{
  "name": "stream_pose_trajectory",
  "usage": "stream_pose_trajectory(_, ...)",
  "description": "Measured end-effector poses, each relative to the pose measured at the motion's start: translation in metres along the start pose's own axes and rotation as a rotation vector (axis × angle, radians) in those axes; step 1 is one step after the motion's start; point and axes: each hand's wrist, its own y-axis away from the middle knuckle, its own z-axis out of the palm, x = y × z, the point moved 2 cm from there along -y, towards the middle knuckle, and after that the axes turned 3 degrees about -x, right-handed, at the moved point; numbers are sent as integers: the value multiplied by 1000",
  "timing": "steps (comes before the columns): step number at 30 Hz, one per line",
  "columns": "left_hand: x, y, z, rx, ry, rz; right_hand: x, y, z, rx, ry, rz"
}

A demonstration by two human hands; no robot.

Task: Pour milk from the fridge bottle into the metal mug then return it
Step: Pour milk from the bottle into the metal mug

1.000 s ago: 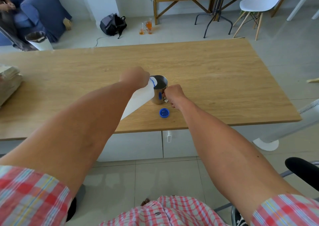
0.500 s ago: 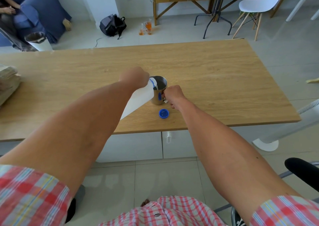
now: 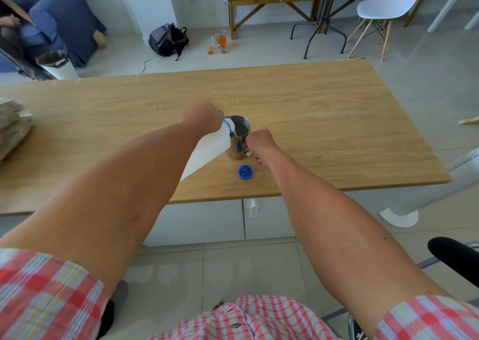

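A white plastic milk bottle (image 3: pixel 210 150) with a blue ring at its neck is tilted steeply, its mouth over the rim of the metal mug (image 3: pixel 237 137). My left hand (image 3: pixel 203 116) grips the bottle near its neck. A thin white stream runs from the mouth into the mug. The mug stands upright on the wooden table (image 3: pixel 324 121), and my right hand (image 3: pixel 259 143) is closed on its handle at the right side. The bottle's blue cap (image 3: pixel 245 172) lies open side up on the table just in front of the mug.
A stack of folded cloth or paper (image 3: pixel 13 127) sits at the table's left edge. Beyond the table stand a white bin (image 3: pixel 55 64), a black backpack (image 3: pixel 168 40), glasses of amber drink (image 3: pixel 220 44) on the floor and a white chair (image 3: pixel 383 10). A white fan (image 3: pixel 440 186) stands at the right.
The bottle has tipped slightly further and milk now visibly runs into the mug. Both hands stay in nearly the same place.
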Motion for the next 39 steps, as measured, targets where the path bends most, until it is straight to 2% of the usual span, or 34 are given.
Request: stream_pose_trajectory(39, 2, 1, -3, -25, -26, 3, 0, -4, 1, 0, -2, 19)
